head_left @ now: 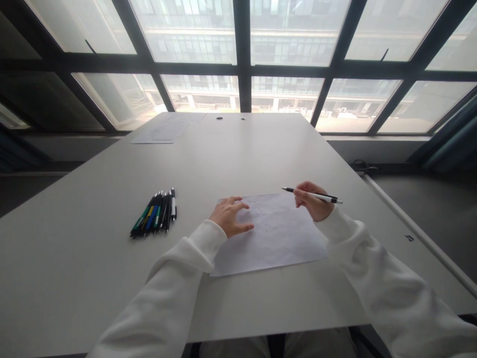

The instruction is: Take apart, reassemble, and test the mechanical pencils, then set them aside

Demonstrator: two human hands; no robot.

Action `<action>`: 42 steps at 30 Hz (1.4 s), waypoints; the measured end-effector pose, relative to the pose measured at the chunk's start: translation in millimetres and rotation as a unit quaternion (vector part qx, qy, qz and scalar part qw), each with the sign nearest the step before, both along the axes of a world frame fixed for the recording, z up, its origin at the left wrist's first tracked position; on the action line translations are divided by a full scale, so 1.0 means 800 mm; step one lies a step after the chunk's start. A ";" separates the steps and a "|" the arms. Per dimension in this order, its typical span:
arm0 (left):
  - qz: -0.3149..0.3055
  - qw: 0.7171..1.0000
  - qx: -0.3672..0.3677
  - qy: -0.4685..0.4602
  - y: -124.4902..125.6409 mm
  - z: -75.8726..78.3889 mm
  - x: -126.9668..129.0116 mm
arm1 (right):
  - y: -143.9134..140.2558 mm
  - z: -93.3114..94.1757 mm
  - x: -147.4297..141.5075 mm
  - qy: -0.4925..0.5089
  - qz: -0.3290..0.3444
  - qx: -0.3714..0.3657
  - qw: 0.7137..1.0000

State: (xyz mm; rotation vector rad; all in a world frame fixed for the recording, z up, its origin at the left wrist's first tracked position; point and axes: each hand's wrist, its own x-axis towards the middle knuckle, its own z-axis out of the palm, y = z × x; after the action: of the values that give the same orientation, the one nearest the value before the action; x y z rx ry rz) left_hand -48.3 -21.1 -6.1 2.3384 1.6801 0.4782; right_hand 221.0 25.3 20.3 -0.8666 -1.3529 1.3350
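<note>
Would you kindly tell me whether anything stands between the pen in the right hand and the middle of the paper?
Nothing visible does: the pen in the right hand has a clear line to the middle of the paper. The left hand is at the paper's left edge, off that line.

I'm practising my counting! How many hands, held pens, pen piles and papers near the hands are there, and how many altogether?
2 hands: left hand, right hand
1 held pen
1 pen pile, counted as one because its pens overlap too much to count
1 paper near the hands
Total: 5
</note>
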 end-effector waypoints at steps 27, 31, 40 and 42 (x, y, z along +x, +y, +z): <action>-0.009 1.000 -0.016 0.024 0.006 -0.007 -0.007 | 0.002 -0.024 -0.026 0.011 -0.053 -0.010 0.998; -0.012 1.000 -0.016 0.024 0.006 -0.007 -0.007 | 0.000 -0.021 -0.032 0.124 -0.017 -0.051 0.991; -0.005 1.000 -0.018 0.017 0.004 -0.004 -0.005 | -0.012 0.009 -0.010 0.199 0.125 -0.094 0.967; -0.007 1.000 -0.019 0.015 0.004 -0.004 -0.005 | -0.011 0.007 -0.008 0.205 0.137 -0.099 0.964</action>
State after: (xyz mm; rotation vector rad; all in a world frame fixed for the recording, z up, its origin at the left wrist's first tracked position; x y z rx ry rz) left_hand -52.3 -18.3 -8.9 2.3400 1.6696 0.4069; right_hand 214.4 16.6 25.5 -0.4989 -1.0486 1.7762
